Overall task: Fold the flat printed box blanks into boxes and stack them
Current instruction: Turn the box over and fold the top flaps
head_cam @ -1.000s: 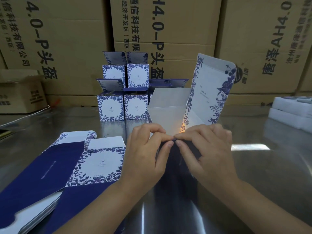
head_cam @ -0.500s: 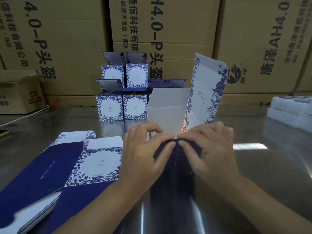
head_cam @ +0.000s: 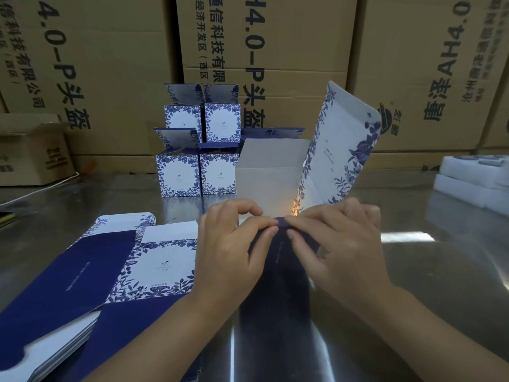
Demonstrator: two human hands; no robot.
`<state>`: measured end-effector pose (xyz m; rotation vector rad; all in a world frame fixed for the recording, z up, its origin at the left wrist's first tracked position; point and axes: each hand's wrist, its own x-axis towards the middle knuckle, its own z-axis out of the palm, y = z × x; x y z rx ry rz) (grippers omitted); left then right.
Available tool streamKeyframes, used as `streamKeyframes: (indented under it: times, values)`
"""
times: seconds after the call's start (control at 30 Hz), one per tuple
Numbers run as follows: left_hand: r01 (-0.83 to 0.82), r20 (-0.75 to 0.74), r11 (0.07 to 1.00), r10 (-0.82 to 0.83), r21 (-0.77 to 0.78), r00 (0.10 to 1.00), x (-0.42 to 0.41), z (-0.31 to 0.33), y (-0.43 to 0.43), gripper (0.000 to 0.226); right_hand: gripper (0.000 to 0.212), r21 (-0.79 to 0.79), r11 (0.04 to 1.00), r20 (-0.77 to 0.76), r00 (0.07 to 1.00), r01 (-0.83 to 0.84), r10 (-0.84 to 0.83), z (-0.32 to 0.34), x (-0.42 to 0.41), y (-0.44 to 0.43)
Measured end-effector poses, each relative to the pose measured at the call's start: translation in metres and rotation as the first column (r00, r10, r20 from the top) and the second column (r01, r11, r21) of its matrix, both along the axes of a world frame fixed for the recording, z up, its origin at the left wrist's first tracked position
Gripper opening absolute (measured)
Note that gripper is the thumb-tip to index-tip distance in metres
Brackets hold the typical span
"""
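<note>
half-folded box (head_cam: 271,172): stands on the table near the middle, just in front of the person, its top open.
box panels: a plain white inner wall faces the camera; a tall flap (head_cam: 340,150) with blue leaf print rises at the right and leans a little to the right; a dark blue panel (head_cam: 278,253) runs from the hands toward the near edge.
left hand (head_cam: 234,255): fingers curled, thumb and forefinger pinching the top edge of the dark blue panel from the left.
right hand (head_cam: 340,244): fingers curled, thumb and forefinger pinching the same edge from the right; the two hands' fingertips almost meet at the centre.
flat blanks (head_cam: 82,274): a pile lying flat at the near left, just beside the left forearm; the top sheet shows dark blue areas and a white face with a leaf border.
finished boxes (head_cam: 198,175): stacked in two tiers at the far middle, left of and partly behind the half-folded box; the lids of the top pair stand up.
table (head_cam: 440,271): shiny metal that mirrors the arms and the box.
cartons (head_cam: 275,51): large brown cardboard with black print, forming a wall along the far side.
small carton (head_cam: 30,153): brown, at the far left, top flaps open.
foam trays (head_cam: 473,177): white, stacked at the far right edge, well apart from the hands.
</note>
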<state>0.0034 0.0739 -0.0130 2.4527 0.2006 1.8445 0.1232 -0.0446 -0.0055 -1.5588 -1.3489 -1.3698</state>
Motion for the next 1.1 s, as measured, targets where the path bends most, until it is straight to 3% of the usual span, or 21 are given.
streamKeyframes:
  times: [0.8, 1.1]
  values:
    - [-0.022, 0.015, 0.999, 0.022, -0.046, 1.000, 0.0022, -0.0015, 0.0068, 0.021, 0.011, -0.075, 0.994, 0.022, 0.997, 0.081, -0.079, 0.0065, 0.0066, -0.0051]
    - [-0.024, 0.011, 0.998, 0.025, -0.057, 1.000, 0.0013, -0.0013, 0.0091, 0.023, 0.012, -0.087, 0.988, -0.077, 0.988, 0.128, -0.134, 0.0077, 0.0055, -0.0080]
